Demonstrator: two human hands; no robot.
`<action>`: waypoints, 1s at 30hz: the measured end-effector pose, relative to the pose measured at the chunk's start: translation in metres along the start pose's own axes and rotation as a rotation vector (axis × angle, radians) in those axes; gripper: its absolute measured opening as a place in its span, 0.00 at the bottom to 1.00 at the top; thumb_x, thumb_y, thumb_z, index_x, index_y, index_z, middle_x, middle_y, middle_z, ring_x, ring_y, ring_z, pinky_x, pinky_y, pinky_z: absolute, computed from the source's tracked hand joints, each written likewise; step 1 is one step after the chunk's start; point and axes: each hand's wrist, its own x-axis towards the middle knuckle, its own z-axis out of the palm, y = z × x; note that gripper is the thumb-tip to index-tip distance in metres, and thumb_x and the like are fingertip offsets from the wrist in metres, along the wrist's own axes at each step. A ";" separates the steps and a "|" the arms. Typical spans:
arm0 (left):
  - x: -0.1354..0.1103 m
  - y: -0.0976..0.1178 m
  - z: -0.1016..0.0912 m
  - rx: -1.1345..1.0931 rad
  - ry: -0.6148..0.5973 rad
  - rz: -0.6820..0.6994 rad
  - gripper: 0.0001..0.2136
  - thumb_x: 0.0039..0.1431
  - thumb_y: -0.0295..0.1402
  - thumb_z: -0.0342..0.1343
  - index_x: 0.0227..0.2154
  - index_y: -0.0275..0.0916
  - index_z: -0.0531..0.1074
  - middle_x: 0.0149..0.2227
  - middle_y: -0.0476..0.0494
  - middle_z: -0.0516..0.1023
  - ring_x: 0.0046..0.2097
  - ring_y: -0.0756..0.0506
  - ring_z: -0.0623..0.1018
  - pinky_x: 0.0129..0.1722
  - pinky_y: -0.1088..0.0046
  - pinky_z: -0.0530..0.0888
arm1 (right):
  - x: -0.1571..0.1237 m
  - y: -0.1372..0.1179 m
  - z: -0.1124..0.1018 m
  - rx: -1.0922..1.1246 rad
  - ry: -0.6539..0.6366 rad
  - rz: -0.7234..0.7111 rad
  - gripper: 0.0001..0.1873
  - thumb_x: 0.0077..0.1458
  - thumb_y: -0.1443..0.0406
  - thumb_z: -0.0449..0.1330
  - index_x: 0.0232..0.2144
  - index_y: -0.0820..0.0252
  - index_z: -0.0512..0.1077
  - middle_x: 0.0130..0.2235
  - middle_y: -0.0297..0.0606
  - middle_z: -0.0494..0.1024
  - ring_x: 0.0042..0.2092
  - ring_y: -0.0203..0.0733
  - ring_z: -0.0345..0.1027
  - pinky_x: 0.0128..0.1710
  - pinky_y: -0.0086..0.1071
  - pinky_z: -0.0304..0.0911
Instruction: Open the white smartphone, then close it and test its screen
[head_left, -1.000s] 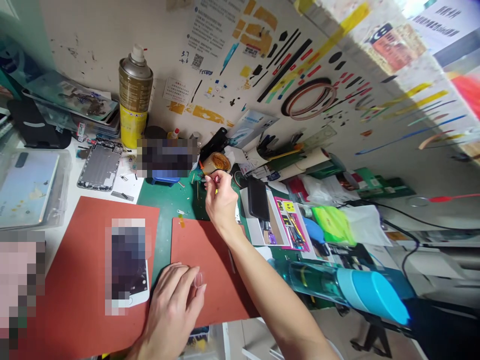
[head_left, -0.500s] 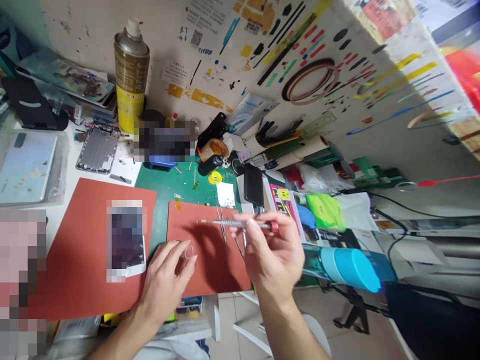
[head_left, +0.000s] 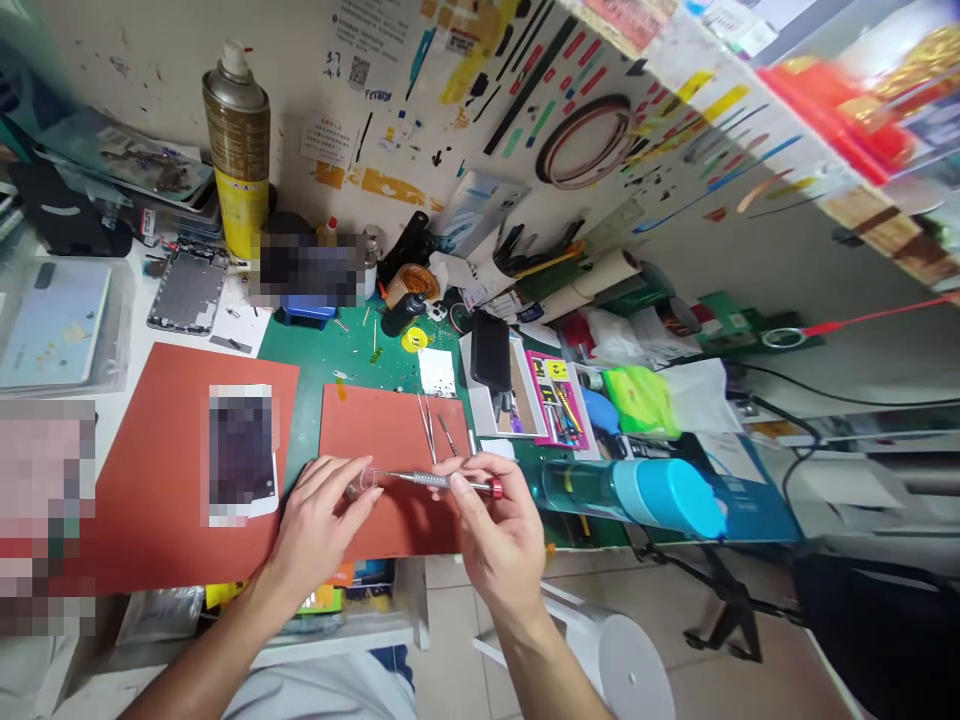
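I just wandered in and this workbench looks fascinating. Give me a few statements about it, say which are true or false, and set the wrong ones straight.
1. The right hand holds a slim metal tool with a red end. True.
2. The left hand is empty. False: its fingers hold a small clear piece.
3. The tweezers are in the right hand. False: they lie on the right-hand red-brown mat.
4. The white phone lies on the left-hand red-brown mat. True.
5. The bottle's lid is yellow. False: it is light blue.
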 end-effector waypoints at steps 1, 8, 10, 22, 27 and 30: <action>0.000 0.000 0.000 -0.003 -0.007 0.000 0.14 0.68 0.32 0.56 0.55 0.43 0.71 0.46 0.44 0.79 0.48 0.45 0.75 0.50 0.66 0.71 | 0.000 0.001 -0.001 0.005 -0.016 0.013 0.09 0.62 0.60 0.64 0.44 0.51 0.69 0.43 0.37 0.79 0.41 0.39 0.73 0.45 0.36 0.69; 0.001 0.000 -0.001 0.007 -0.025 0.018 0.13 0.69 0.32 0.55 0.54 0.43 0.71 0.46 0.44 0.80 0.48 0.45 0.76 0.50 0.66 0.71 | 0.003 0.002 -0.003 0.059 -0.069 0.062 0.09 0.62 0.60 0.64 0.44 0.51 0.70 0.42 0.38 0.80 0.46 0.41 0.73 0.49 0.37 0.67; 0.002 0.000 0.000 0.012 -0.029 0.019 0.13 0.69 0.32 0.55 0.54 0.43 0.72 0.46 0.44 0.80 0.48 0.45 0.76 0.50 0.65 0.71 | 0.004 0.001 -0.004 0.061 -0.083 0.064 0.09 0.62 0.60 0.64 0.43 0.52 0.70 0.42 0.38 0.80 0.45 0.41 0.73 0.49 0.37 0.67; 0.002 0.000 0.002 0.010 -0.004 0.132 0.11 0.68 0.25 0.55 0.50 0.40 0.74 0.42 0.43 0.81 0.44 0.45 0.76 0.49 0.65 0.72 | 0.009 0.000 -0.010 0.027 -0.145 0.047 0.07 0.62 0.61 0.63 0.42 0.52 0.70 0.40 0.37 0.81 0.42 0.42 0.74 0.44 0.37 0.67; -0.001 -0.002 0.002 -0.004 0.000 0.162 0.13 0.67 0.23 0.54 0.50 0.40 0.74 0.41 0.43 0.80 0.44 0.45 0.76 0.49 0.64 0.73 | 0.008 0.000 -0.011 0.011 -0.150 0.052 0.08 0.62 0.61 0.63 0.43 0.52 0.70 0.40 0.38 0.81 0.43 0.43 0.75 0.46 0.38 0.67; -0.003 -0.005 0.003 -0.030 0.011 0.188 0.13 0.67 0.22 0.54 0.49 0.40 0.75 0.40 0.43 0.80 0.43 0.45 0.76 0.50 0.63 0.73 | 0.007 0.000 -0.012 0.003 -0.158 0.055 0.08 0.62 0.61 0.63 0.43 0.52 0.70 0.41 0.38 0.81 0.43 0.42 0.75 0.45 0.38 0.67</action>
